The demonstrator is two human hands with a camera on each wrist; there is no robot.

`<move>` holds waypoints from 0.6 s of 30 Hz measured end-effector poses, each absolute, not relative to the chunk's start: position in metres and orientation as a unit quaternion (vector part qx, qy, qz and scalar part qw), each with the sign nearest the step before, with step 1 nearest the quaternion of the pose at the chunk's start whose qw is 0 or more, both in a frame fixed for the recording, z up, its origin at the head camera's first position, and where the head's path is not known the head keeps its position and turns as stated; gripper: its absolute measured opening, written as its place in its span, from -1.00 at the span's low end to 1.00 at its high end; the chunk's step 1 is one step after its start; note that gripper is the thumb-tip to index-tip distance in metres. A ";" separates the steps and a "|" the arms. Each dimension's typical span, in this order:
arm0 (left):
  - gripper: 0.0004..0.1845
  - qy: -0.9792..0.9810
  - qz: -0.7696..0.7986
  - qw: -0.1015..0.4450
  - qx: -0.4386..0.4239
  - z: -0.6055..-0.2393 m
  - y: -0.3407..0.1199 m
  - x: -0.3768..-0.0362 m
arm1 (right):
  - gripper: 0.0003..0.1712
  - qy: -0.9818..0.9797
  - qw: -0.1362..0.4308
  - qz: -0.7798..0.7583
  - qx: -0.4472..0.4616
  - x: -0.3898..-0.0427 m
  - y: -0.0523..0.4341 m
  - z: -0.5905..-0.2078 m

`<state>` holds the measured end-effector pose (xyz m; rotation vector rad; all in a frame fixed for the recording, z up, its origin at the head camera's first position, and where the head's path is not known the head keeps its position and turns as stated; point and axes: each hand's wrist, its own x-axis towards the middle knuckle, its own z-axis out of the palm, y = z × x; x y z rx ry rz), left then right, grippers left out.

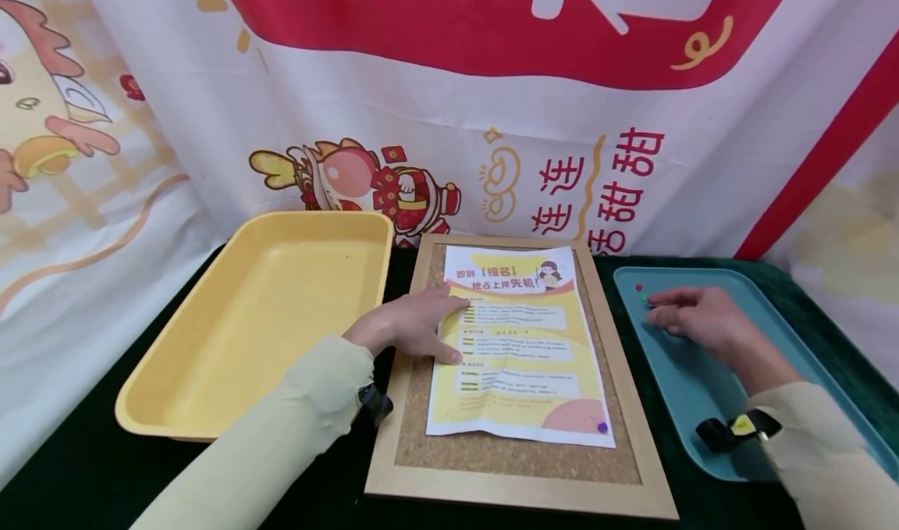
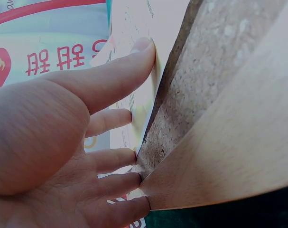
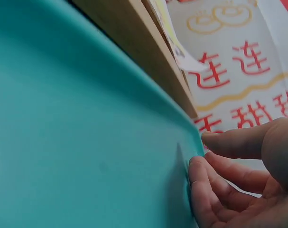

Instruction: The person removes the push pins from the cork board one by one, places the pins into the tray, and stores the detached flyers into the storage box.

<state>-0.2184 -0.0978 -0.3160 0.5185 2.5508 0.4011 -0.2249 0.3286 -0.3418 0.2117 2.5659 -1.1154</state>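
Note:
A printed yellow and white poster [image 1: 516, 343] lies on a wood-framed corkboard [image 1: 534, 467], with a purple pushpin [image 1: 602, 428] at its lower right corner. My left hand [image 1: 414, 323] rests on the poster's left edge, fingers and thumb spread; in the left wrist view its thumb [image 2: 129, 64] touches the paper. Over the far left part of a blue tray [image 1: 691, 389], my right hand [image 1: 702, 323] reaches down. A green pushpin [image 1: 643, 297] lies at its fingertips, and a red pushpin [image 1: 639, 287] is just beyond. No pin shows between thumb and fingers in the right wrist view.
To the left of the corkboard stands a deep yellow tray [image 1: 274, 319]. Dark green cloth [image 1: 309, 483] covers the table. A printed white and red banner [image 1: 456, 124] hangs directly behind the board and trays.

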 end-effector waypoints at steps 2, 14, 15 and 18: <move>-0.05 0.938 0.147 0.252 0.189 -0.316 -0.098 -0.218 | -0.27 0.905 0.164 -0.385 0.072 -0.222 0.323 -0.339; -0.05 0.938 0.144 0.246 0.197 -0.316 -0.098 -0.218 | -0.40 0.907 0.142 -0.395 0.039 -0.190 0.288 -0.329; -0.05 0.938 0.144 0.246 0.197 -0.316 -0.098 -0.218 | -0.42 0.906 0.145 -0.396 0.037 -0.187 0.286 -0.328; -0.05 0.938 0.145 0.246 0.195 -0.317 -0.098 -0.218 | -0.44 0.905 0.152 -0.397 0.027 -0.180 0.280 -0.326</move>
